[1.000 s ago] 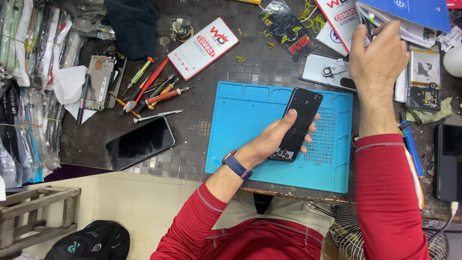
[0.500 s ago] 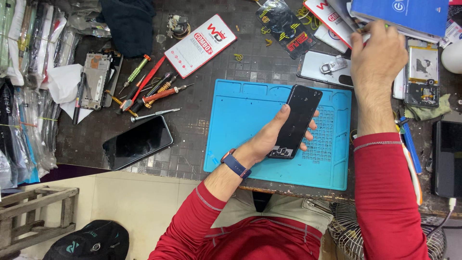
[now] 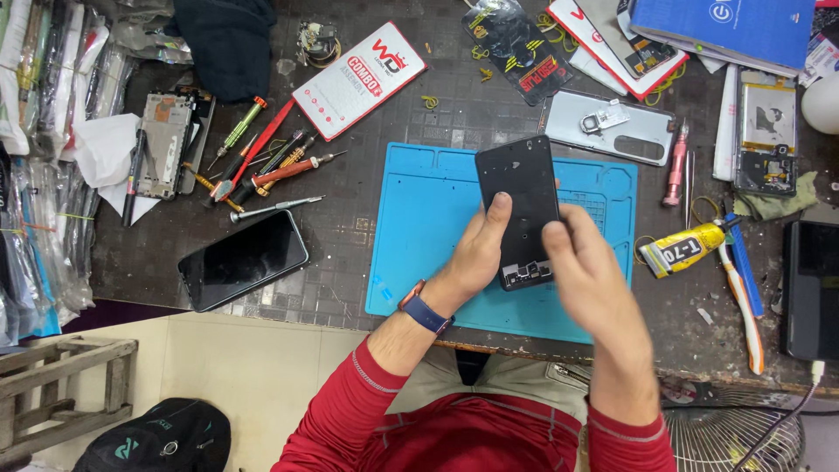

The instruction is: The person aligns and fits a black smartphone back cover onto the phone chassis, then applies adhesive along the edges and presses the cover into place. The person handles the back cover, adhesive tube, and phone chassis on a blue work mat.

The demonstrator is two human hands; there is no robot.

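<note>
Gripping the black phone in my left hand, thumb across its face, I hold it tilted above the blue mat. My right hand touches its lower right edge, fingers curled narrow; whether they pinch anything I cannot tell. Another phone lies left of the mat, near screwdrivers; a glue tube lies to the right.

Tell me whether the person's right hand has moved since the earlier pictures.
Yes. The right hand has come down from the stack of boxes at the far right of the bench to the black phone frame over the blue rectangular silicone work mat.
</note>
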